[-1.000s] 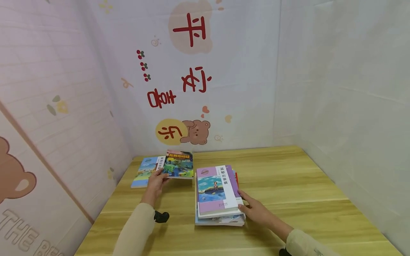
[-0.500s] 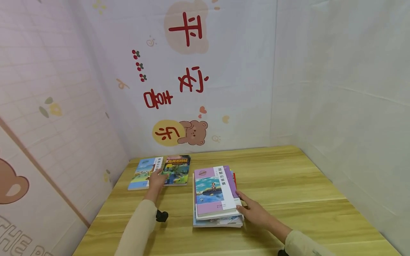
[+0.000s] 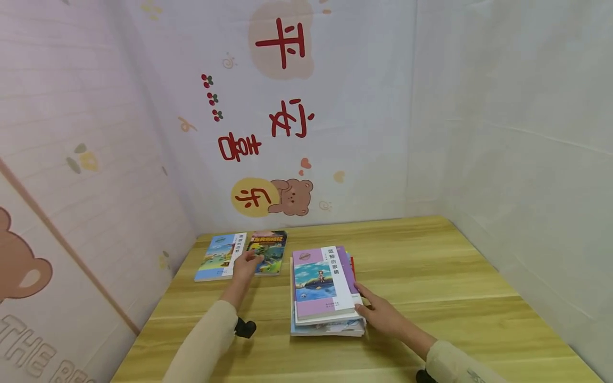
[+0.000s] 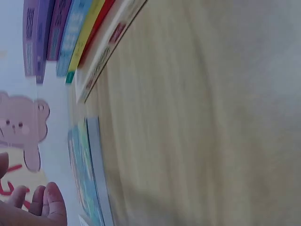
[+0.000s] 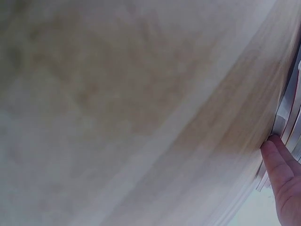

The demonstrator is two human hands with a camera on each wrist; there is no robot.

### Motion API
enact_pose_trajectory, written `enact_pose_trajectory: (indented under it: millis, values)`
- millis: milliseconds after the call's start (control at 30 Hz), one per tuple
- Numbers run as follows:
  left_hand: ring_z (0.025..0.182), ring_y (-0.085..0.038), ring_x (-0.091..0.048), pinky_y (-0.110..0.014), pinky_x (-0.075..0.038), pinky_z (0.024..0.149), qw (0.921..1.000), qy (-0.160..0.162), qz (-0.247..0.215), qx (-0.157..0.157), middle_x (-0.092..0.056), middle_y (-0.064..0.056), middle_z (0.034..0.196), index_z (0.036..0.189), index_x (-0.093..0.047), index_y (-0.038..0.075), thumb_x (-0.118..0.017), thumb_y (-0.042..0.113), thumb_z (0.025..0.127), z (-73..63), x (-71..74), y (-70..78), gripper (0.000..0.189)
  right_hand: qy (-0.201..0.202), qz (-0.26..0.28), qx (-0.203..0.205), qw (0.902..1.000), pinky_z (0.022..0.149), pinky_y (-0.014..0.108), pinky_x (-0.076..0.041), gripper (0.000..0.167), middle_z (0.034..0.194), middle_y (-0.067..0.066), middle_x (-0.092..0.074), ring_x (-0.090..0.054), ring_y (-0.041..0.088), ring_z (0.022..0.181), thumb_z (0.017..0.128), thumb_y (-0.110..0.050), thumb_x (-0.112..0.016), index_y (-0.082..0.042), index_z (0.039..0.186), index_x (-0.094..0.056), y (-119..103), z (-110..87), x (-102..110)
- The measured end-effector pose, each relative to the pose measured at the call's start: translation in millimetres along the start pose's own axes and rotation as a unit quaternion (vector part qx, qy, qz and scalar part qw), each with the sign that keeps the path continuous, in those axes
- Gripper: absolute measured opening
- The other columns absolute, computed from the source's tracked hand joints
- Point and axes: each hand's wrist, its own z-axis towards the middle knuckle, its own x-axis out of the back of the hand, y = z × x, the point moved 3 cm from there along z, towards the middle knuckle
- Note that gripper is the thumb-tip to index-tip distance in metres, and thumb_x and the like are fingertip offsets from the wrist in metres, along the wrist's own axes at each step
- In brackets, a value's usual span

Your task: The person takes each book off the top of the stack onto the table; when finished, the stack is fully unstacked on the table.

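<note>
My left hand (image 3: 245, 267) hovers over a comic-style book (image 3: 268, 254) with a green, pink and yellow cover, its fingers loosely bent and holding nothing. In the left wrist view, the fingertips (image 4: 55, 202) are apart from that book (image 4: 87, 174). To its left lies a blue book with a white title strip (image 3: 217, 257). My right hand (image 3: 383, 317) touches the right side of a stack of several books, topped by a purple book (image 3: 316, 282) with a sea picture. Seen from the right wrist, straight fingers (image 5: 277, 165) rest against the page edges of the stack (image 5: 291, 117).
The wooden table (image 3: 431, 276) carries all the books. A white printed cloth wall (image 3: 369, 133) rises behind it, with others at left and right. Spines in several colours (image 4: 77, 40) show in the left wrist view.
My left hand set the comic-style book down flat beside the blue book and let go, lifting slightly to the right. The right hand stayed against the stack.
</note>
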Motion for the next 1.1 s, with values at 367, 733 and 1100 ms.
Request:
enact_pose_trajectory:
  millis: [367, 733, 1100]
  values:
    - [0.122, -0.043, -0.049, -0.051, -0.046, 0.098, 0.9955, -0.05, -0.078, 0.016, -0.051, -0.025, 0.131, 0.144, -0.044, -0.005, -0.058, 0.024, 0.102, -45.1, -27.3, 2.2, 0.053, -0.002, 0.001, -0.004, 1.0, 0.098, 0.058, -0.044, 0.064, 0.153, 0.028, -0.034, -0.058, 0.045, 0.116, 0.101, -0.024, -0.058, -0.003, 0.155, -0.03, 3.6, 1.4, 0.6]
    - [0.112, -0.032, -0.056, -0.043, -0.052, 0.092, 0.9944, -0.061, -0.073, 0.046, -0.06, -0.017, 0.125, 0.137, -0.053, -0.002, -0.067, 0.045, 0.094, -102.0, -50.2, -3.1, 0.066, -0.005, -0.001, -0.009, 0.9999, 0.099, 0.058, -0.044, 0.064, 0.154, 0.026, -0.034, -0.057, 0.044, 0.117, 0.101, -0.025, -0.058, -0.005, 0.155, -0.03, 1.6, 0.3, 1.4]
    - [0.099, -0.022, -0.053, -0.031, -0.05, 0.08, 0.9903, -0.087, -0.107, 0.02, -0.059, -0.014, 0.116, 0.136, -0.052, -0.008, -0.073, 0.029, 0.092, -140.5, -69.1, -7.8, 0.061, 0.001, -0.009, -0.017, 0.9998, 0.099, 0.058, -0.043, 0.065, 0.153, 0.025, -0.035, -0.058, 0.043, 0.117, 0.101, -0.026, -0.059, -0.007, 0.156, -0.031, 1.8, -0.2, 1.8]
